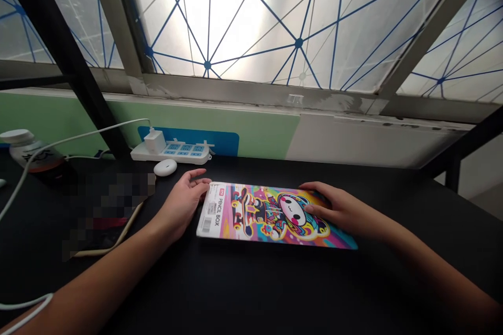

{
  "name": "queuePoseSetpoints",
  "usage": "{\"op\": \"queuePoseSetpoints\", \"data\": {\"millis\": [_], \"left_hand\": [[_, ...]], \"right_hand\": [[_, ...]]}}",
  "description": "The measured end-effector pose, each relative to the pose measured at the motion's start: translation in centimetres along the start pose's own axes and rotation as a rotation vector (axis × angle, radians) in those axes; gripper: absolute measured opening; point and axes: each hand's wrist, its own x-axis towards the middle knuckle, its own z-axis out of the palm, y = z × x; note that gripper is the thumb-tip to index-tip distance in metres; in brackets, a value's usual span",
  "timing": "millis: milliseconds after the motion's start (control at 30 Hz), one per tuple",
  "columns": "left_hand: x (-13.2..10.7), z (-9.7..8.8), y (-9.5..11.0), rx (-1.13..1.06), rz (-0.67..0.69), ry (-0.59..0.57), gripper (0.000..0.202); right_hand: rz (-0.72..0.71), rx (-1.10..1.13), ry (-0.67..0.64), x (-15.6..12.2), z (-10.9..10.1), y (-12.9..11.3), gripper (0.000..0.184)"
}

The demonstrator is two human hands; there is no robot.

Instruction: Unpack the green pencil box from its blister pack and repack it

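A flat, colourful pencil box (pixel 271 214) lies lengthwise before me on the black desk. Its top shows a cartoon figure on a skateboard, and a white label strip marked PENCIL BOX runs along the left end. My right hand (pixel 334 204) grips the right part of the box, thumb on the printed face and the other fingers along the far edge. At the left end is my left hand (pixel 187 199), its fingers loosely apart and one digit touching the far left corner. Part of that hand's palm side is hidden.
A white power strip (pixel 178 153) with a plugged-in charger (pixel 154 141) sits by the wall. Near it lies a small white rounded case (pixel 165 167). At left are a white-capped bottle (pixel 31 152), a white cable (pixel 84 132) and a blurred item with a beige edge (pixel 128 227).
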Motion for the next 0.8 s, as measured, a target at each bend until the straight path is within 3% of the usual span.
{"op": "queuePoseSetpoints", "data": {"millis": [133,400,567,667,800], "left_hand": [[0.1,-0.1,0.0,0.068,-0.009,-0.071,0.045],[0.2,-0.2,0.4,0.098,-0.035,-0.038,0.046],[0.0,-0.2,0.6,0.097,-0.055,-0.098,0.037],[-0.7,0.0,0.5,0.097,0.151,-0.106,0.03],[-1.6,0.1,0.7,0.078,0.412,-0.084,0.041]], "right_hand": [[0.027,0.092,-0.024,0.2,0.4,-0.3,0.048],[0.025,0.051,0.018,-0.1,1.0,-1.8,0.045],[-0.051,-0.068,0.183,0.1,0.7,-1.5,0.042],[-0.17,-0.139,0.401,-0.4,0.6,-1.8,0.037],[-0.275,-0.216,0.629,-2.0,0.9,-3.0,0.024]]}}
